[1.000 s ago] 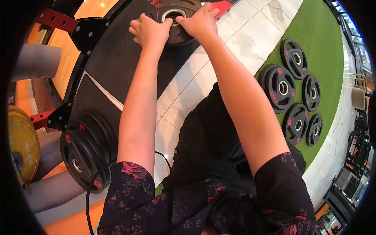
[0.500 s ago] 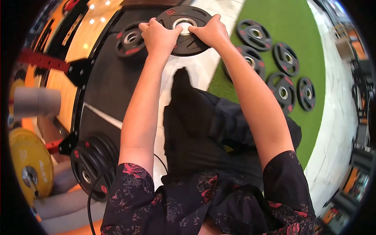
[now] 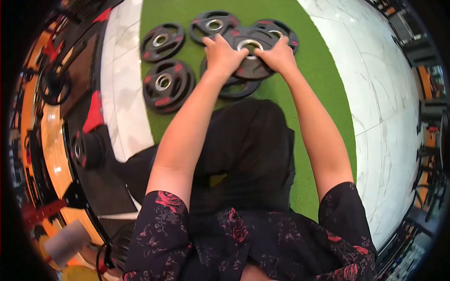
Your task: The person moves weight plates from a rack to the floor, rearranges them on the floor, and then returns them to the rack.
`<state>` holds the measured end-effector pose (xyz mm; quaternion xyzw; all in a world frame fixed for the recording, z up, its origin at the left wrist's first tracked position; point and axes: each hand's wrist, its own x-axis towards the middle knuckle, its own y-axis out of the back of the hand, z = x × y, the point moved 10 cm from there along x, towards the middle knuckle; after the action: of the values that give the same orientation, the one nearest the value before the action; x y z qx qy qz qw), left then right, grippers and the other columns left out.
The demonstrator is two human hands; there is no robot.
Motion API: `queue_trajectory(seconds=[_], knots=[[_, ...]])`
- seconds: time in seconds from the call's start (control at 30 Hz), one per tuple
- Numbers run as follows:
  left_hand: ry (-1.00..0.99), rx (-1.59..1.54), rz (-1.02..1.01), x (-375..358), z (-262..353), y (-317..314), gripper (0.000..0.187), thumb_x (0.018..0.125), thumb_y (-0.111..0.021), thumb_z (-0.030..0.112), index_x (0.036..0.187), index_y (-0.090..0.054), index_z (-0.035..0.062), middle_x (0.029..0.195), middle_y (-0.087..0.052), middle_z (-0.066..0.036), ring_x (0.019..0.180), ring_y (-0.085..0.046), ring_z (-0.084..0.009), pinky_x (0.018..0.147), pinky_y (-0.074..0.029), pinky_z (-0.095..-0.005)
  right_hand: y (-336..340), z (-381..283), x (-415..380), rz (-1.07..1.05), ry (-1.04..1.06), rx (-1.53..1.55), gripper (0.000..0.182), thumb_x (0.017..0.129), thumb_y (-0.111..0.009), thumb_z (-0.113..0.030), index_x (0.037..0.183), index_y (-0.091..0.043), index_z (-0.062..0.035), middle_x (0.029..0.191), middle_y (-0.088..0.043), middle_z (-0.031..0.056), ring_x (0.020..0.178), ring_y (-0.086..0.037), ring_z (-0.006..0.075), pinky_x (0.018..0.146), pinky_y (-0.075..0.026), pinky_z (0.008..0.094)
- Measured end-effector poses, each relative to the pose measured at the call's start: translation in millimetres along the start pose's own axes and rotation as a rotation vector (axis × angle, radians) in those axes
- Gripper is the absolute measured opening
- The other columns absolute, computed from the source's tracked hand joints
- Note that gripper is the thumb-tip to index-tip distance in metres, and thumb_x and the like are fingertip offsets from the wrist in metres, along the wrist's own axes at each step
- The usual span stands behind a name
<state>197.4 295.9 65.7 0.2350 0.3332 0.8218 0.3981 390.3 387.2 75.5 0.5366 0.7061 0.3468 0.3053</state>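
Both my hands grip a black weight plate [image 3: 253,67] with a silver centre ring and red marks. My left hand [image 3: 224,57] holds its left side, the thumb at the ring. On the right side my right hand [image 3: 280,57] grips it the same way, thumb also by the ring. The plate is held above the green turf, overlapping another plate [image 3: 239,89] beneath it in view. Around it lie more plates: one at the back [image 3: 206,22], one at the back right [image 3: 288,35], one at the far left [image 3: 154,41] and a stack [image 3: 178,96] nearer left.
Green turf [image 3: 323,117] runs between white marble floor strips [image 3: 375,103]. My bent legs [image 3: 253,140] in black trousers are below the plates. At left are a dark mat [image 3: 103,187], more plates [image 3: 86,149] and a rack with a grey roller pad [image 3: 68,243].
My view and body have turned right, from the mat and marble strip to the turf. The weight plate has moved with both hands over the other plates on the turf.
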Motion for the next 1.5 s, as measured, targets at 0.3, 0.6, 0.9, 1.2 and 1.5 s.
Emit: queue_trajectory(seconds=[0.3,0.6,0.9,1.2,1.5], knots=[[-0.046,0.218,-0.528,-27.1,101.1,-221.2,0.088,0.073,-0.086,0.05,0.132,-0.049,-0.0048,0.139,-0.045,-0.029,0.121,-0.059,-0.0458,0.097,-0.055,-0.0484,42.1,224.5,7.4,0.085,-0.333,-0.173,0.102,0.073,-0.087,-0.046,0.139,-0.037,0.0133,0.14,-0.043,0.0374,0.118,-0.062,0.0484,0.096,-0.056,0.049],[-0.183,0.485,-0.538,-38.7,68.6,-263.2,0.084,0.073,-0.083,0.055,0.128,-0.052,-0.0007,0.127,-0.055,-0.022,0.125,-0.053,-0.0384,0.102,-0.05,-0.0488,-9.6,237.6,3.2,-0.029,-0.188,-0.466,0.074,0.075,-0.086,-0.046,0.119,-0.056,0.0058,0.13,-0.051,0.0199,0.12,-0.059,0.0367,0.092,-0.057,0.0469],[-0.153,0.401,-0.436,-29.3,48.5,-216.6,0.053,0.094,-0.065,0.041,0.13,-0.052,0.0045,0.128,-0.058,-0.017,0.124,-0.056,-0.0329,0.099,-0.051,-0.0497,9.3,219.3,7.3,0.076,-0.132,-0.431,0.062,0.086,-0.076,-0.047,0.125,-0.058,-0.0019,0.126,-0.053,0.0181,0.118,-0.06,0.0364,0.09,-0.056,0.0483],[0.017,0.33,-0.158,-8.9,-89.4,-23.3,0.053,0.093,-0.063,0.037,0.133,-0.053,0.0038,0.131,-0.06,-0.022,0.122,-0.059,-0.0409,0.1,-0.051,-0.0528,-20.2,66.4,6.3,-0.035,0.075,-0.284,0.067,0.091,-0.068,-0.049,0.135,-0.053,-0.0014,0.137,-0.049,0.0216,0.112,-0.066,0.0414,0.091,-0.056,0.0499],[0.164,0.428,0.359,-6.5,-267.9,331.9,0.058,0.091,-0.065,0.042,0.133,-0.058,0.0021,0.116,-0.069,-0.021,0.11,-0.065,-0.039,0.098,-0.051,-0.0481,-144.6,-239.3,-69.3,-0.122,0.543,-0.231,0.068,0.093,-0.066,-0.053,0.135,-0.052,-0.0015,0.14,-0.048,0.0226,0.115,-0.064,0.0431,0.095,-0.054,0.0504]])
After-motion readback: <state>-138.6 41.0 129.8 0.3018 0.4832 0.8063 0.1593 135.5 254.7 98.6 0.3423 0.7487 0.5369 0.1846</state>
